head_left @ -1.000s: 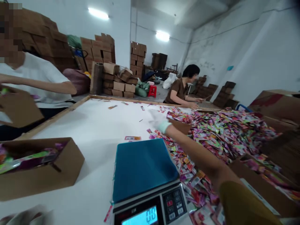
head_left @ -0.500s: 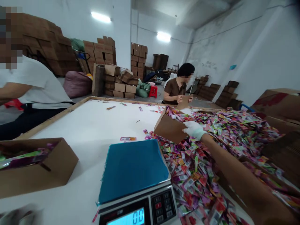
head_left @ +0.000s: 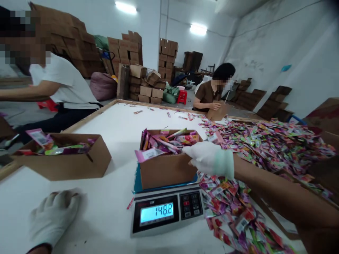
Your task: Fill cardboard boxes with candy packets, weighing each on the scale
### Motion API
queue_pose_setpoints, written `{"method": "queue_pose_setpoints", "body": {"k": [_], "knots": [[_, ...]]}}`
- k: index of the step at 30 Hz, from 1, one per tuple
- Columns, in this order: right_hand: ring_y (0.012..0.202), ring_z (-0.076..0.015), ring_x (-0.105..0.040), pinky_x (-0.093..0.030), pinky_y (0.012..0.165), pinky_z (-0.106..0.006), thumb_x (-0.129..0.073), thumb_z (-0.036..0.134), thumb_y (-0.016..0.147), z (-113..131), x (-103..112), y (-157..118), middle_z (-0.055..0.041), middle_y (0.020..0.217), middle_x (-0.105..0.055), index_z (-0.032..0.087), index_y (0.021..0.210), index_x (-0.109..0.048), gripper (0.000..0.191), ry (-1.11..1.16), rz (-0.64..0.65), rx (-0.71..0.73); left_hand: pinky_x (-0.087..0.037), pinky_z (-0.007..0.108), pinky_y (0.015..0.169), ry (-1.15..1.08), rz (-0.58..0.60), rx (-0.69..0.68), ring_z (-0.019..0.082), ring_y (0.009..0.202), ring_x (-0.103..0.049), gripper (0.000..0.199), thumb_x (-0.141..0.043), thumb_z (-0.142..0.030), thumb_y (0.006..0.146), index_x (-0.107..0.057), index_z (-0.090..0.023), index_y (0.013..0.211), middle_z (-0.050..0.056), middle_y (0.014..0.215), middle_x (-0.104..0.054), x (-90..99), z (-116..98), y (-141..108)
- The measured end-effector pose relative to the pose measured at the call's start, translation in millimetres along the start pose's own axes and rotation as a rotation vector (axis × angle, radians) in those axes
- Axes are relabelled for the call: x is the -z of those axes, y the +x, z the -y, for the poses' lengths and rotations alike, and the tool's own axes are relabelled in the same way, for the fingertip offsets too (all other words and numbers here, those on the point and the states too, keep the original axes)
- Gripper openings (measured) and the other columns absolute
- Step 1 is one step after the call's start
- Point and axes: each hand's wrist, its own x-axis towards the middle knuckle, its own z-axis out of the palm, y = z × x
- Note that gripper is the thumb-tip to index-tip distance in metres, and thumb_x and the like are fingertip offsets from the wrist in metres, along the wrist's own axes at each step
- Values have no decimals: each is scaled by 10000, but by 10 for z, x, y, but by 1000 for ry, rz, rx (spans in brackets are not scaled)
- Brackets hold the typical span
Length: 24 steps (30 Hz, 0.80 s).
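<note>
White walls (head_left: 265, 46), grey concrete floor (head_left: 185, 106). Two ceiling tube lights (head_left: 198, 29) lit. Stacked cardboard boxes (head_left: 129, 46) against the far wall, red stool (head_left: 182, 96) nearby. Wide white table (head_left: 116, 123), wood-edged.

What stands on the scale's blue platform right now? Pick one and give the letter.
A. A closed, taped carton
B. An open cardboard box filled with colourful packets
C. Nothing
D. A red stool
B: the open cardboard box packed with colourful packets sits on the scale, its display lit with a reading, while the gloved right hand grips the box's right edge.
</note>
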Motion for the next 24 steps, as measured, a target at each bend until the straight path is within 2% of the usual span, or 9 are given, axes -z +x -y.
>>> {"method": "queue_pose_setpoints", "body": {"k": [2, 6, 8, 10, 13, 15, 17, 22, 24], "knots": [[1022, -258, -697, -538, 850, -339, -654, 248, 881, -56, 62, -106, -100, 1119, -731, 189, 1166, -649, 292, 141, -125, 69, -354, 479, 1059, -5, 5, 2, 335, 1277, -469, 659, -77, -623, 931, -532, -215, 1179, 151, 1359, -538, 59, -35, -21], [925, -181, -696, -576, 813, -306, -654, 298, 891, -232, 315, -403, -41, 1038, -716, 224, 1071, -597, 203, 456, -572, 235, -356, 477, 1059, 4, 36, -12, 332, 1284, -449, 647, -137, -622, 943, -537, -181, 1197, 164, 1355, -530, 98, -65, -51], [869, -161, -693, -571, 740, -285, -643, 304, 892, -271, 455, -457, -32, 986, -704, 228, 1053, -583, 187, 538, -671, 243, -357, 478, 1065, -2, 38, -20, 333, 1283, -440, 638, -173, -603, 952, -540, -150, 1210, 178, 1351, -528, 105, -92, -70], [820, -133, -673, -532, 684, -258, -650, 333, 893, -266, 565, -419, -20, 969, -698, 228, 1085, -596, 226, 526, -667, 224, -355, 481, 1072, -9, 33, -26, 334, 1287, -428, 634, -190, -580, 962, -537, -119, 1224, 196, 1358, -517, 110, -118, -89], [778, -102, -626, -468, 658, -234, -664, 418, 910, -181, 665, -267, -16, 945, -692, 186, 1150, -634, 335, 360, -625, 184, -351, 489, 1078, -15, 29, -40, 331, 1287, -418, 620, -193, -550, 975, -529, -96, 1230, 205, 1348, -509, 118, -129, -114], [787, -107, -613, -458, 682, -240, -648, 470, 928, -100, 708, -136, -23, 932, -684, 142, 1154, -656, 398, 251, -587, 156, -353, 492, 1074, -14, 24, -47, 329, 1274, -425, 609, -191, -541, 980, -530, -99, 1225, 197, 1327, -514, 122, -118, -124], [819, -127, -627, -479, 744, -264, -622, 529, 940, -33, 733, 25, -27, 935, -678, 135, 1153, -674, 451, 160, -491, 98, -356, 492, 1069, -13, 24, -49, 331, 1269, -430, 616, -187, -552, 980, -532, -104, 1225, 189, 1321, -514, 127, -107, -128], [908, -202, -692, -536, 878, -343, -686, 662, 837, 14, 635, 523, -33, 946, -687, 170, 1081, -721, 551, 41, -181, 89, -359, 482, 1062, -2, 37, -46, 330, 1270, -431, 622, -178, -535, 980, -536, -94, 1233, 192, 1334, -509, 147, -122, -130], [883, -211, -695, -541, 868, -345, -777, 605, 766, 40, 524, 677, -26, 910, -699, 177, 1028, -739, 503, 72, -159, 128, -357, 479, 1062, -7, 34, -41, 329, 1271, -429, 613, -190, -530, 978, -536, -92, 1233, 195, 1340, -509, 154, -133, -135]]}}
